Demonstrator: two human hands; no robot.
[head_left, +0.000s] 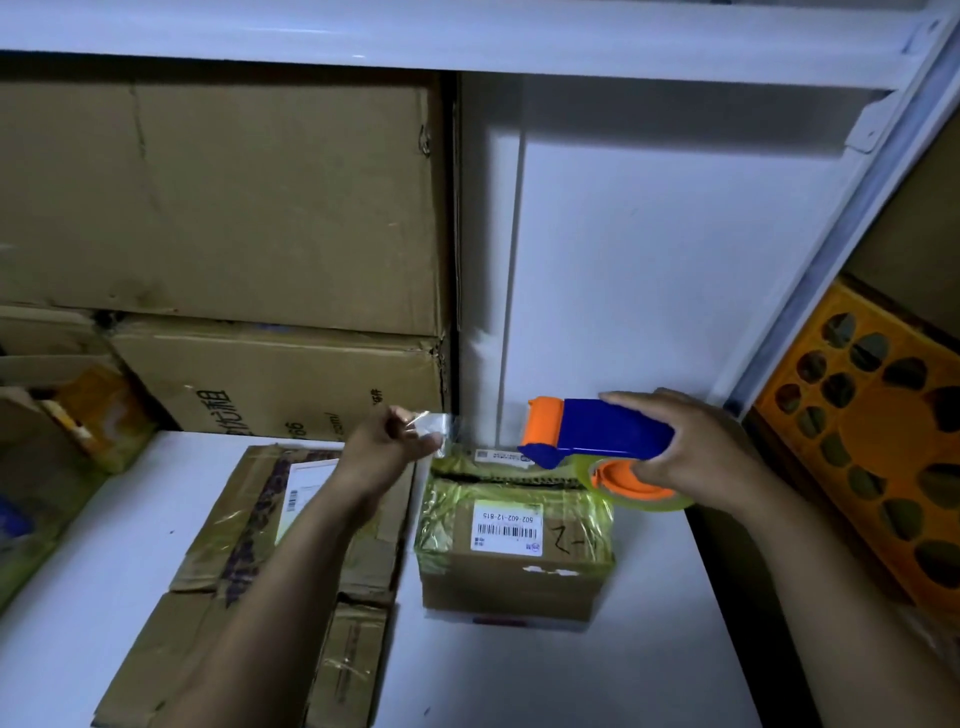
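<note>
A small cardboard box (514, 571), wrapped in glossy yellowish tape, sits on a white surface (571, 675) by the wall. Its white barcode label (506, 525) reads "502-602-12-815", with a handwritten mark beside it. Above the box, the right grip (696, 447) is wrapped around a blue-and-orange tape dispenser (597, 428) carrying a clear roll (644, 491). The left grip (387, 441) pinches the loose tape end (434, 423). A flattened carton (218, 597) bears another barcode label, too blurred to read.
</note>
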